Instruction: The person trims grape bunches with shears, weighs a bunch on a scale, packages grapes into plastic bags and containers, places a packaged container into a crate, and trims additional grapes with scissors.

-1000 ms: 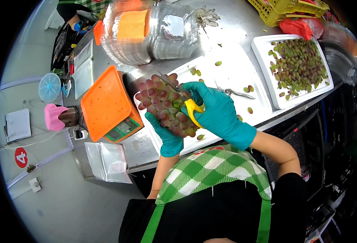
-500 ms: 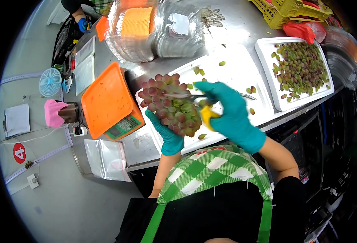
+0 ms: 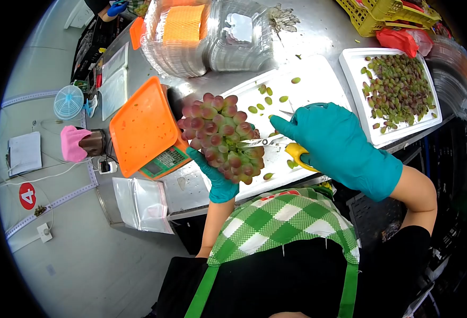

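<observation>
Resting in the left grip (image 3: 221,185), the grape bunch (image 3: 217,127) lies at scissor tips (image 3: 251,142).

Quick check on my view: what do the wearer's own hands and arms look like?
The left hand and right hand each wear a teal glove with five fingers and no marking that I can see. The forearms are bare between the glove cuffs and black sleeves; no cables show on them.

A bunch of round reddish-green grapes (image 3: 218,130) hides fingers of the left teal-gloved hand (image 3: 221,186) — the yellow plastic lattice crate (image 3: 366,20) is cut off above — and print on the green scale panel (image 3: 164,162) is unreadably small.
</observation>
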